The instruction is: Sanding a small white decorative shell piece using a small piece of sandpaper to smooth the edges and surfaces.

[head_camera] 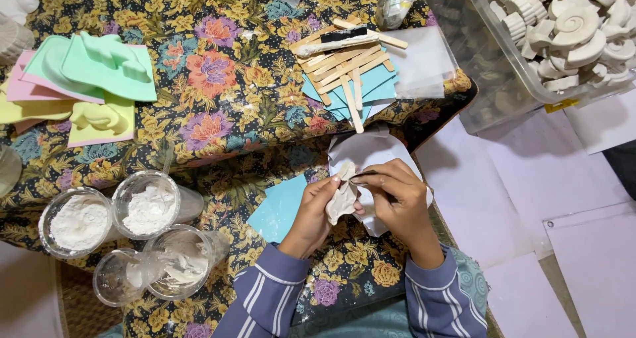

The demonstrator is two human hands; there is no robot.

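Head view: left hand [311, 209] grips a white plaster cast [341, 202], right hand [391, 192] pinching its edge; many finished casts [570, 26] fill the bin [483, 66].

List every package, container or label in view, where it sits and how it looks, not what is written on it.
Clear plastic bin: top right, full of white cast shapes.
Yellow label: on the bin's front edge.
Clear plastic cups: bottom left, four, two holding white powder.
Clear cup: top centre.
No screens or signs.
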